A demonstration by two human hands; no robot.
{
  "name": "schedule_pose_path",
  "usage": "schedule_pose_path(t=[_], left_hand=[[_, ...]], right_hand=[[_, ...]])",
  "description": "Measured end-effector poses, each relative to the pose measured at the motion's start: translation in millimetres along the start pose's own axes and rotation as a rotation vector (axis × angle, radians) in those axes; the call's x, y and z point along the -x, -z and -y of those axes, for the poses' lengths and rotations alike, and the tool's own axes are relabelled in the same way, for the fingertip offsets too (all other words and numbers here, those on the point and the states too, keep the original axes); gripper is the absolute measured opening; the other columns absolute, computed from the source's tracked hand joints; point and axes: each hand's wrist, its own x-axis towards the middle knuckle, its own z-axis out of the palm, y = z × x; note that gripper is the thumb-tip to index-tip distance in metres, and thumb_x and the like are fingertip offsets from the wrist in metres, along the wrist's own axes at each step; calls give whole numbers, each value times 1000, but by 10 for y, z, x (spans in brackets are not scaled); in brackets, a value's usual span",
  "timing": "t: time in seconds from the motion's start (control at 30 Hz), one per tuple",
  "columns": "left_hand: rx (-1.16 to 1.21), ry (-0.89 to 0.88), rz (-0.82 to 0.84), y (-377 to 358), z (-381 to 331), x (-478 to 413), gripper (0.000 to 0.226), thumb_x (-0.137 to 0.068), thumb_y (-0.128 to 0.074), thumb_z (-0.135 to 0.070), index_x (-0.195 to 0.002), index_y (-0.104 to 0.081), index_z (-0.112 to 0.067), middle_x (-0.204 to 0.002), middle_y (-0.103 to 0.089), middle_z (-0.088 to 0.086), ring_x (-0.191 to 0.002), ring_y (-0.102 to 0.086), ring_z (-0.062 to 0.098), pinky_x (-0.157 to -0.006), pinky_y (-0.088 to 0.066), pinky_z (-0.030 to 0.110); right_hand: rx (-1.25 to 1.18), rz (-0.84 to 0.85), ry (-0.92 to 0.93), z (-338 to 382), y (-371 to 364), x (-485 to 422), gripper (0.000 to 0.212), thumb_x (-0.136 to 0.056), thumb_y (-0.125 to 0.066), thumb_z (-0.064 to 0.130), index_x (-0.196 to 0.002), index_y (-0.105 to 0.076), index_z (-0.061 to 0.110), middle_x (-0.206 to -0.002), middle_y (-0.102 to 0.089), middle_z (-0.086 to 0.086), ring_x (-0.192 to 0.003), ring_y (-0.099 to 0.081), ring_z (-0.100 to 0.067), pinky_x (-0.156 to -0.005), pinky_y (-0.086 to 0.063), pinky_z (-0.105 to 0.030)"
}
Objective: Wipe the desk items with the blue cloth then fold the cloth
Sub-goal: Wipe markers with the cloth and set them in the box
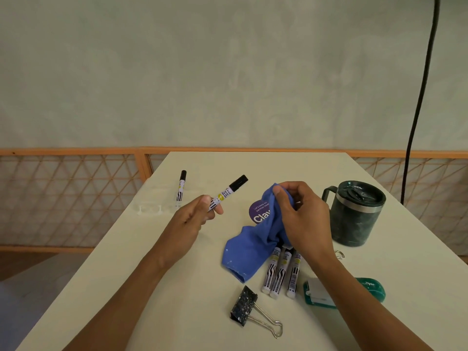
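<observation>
While the left hand (192, 220) pinched a marker (228, 193) by its tail, cap up, the right hand (302, 219) gripped the bunched blue cloth (250, 249) mid-desk (253, 165). Cloth's lower end draped over three markers (281, 273); mug (354, 216) sat just right.

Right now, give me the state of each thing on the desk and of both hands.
Left hand: grips the held marker.
Held marker: capped, in the air.
Right hand: pinches the cloth.
Cloth: bunched, one end lifted, the other lying flat.
Far marker: capped, lying flat.
Three markers: lying side by side, tops under the cloth.
Mug: upright, lid on.
Binder clip: shut, lying flat.
</observation>
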Motion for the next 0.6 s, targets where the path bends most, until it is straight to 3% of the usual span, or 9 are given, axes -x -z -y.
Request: schedule_pose_path(t=[0.1,0.17,0.2,0.27,0.37,0.47,0.6], left_hand=[[8,-12,-24,4,42,-29,44,-117,-32,-39,-118,-72,-21,-87,-66,-25,-81,-61,8,-83,-43,21],[-44,-58,-73,24,101,-63,37,-116,-38,-44,-118,-73,-33,-98,-69,-8,-93,-59,34,-82,-46,36],[-69,-76,-101,35,126,-78,33,-114,-41,-46,-117,-73,-36,-101,-70,-6,-91,-58,38,-80,-49,40],[-67,-91,-200,61,145,-114,24,-111,-51,-47,-117,-72,-38,-108,-74,-9,-88,-69,23,-82,-58,40],[-79,-111,-372,186,88,-212,15,-103,-68,-46,-113,-72,-36,-111,-74,-8,-86,-76,12,-76,-53,18],[-151,-64,-523,383,104,-392,19,-95,-78,-52,-106,-77,-37,-95,-74,-12,-81,-74,6,-73,-54,25],[-438,59,-610,593,248,-667,25,-92,-78,-56,-102,-83,-33,-79,-68,-21,-78,-65,1,-64,-43,24]], right_hand=[[20,23,13,-13,-27,9,7,-103,-68,38,-106,-71,32,-96,-73,21,-86,-69,2,-69,-53,-12],[22,21,8,-34,-21,4,7,-103,-68,39,-106,-71,33,-97,-73,21,-88,-68,2,-69,-53,-13],[23,22,5,-40,-20,3,6,-103,-68,39,-106,-71,34,-97,-73,21,-88,-68,2,-70,-54,-14],[22,29,0,-55,-20,1,5,-103,-68,37,-105,-71,34,-96,-73,21,-89,-68,2,-73,-54,-17],[18,43,6,-78,-29,8,4,-103,-70,34,-105,-72,32,-95,-74,21,-89,-69,2,-76,-56,-24],[21,49,16,-81,-25,9,4,-102,-71,34,-104,-73,31,-94,-74,21,-89,-69,1,-76,-56,-22],[11,67,28,-85,-21,12,2,-102,-71,32,-103,-73,32,-91,-74,24,-87,-70,0,-71,-55,-16]])
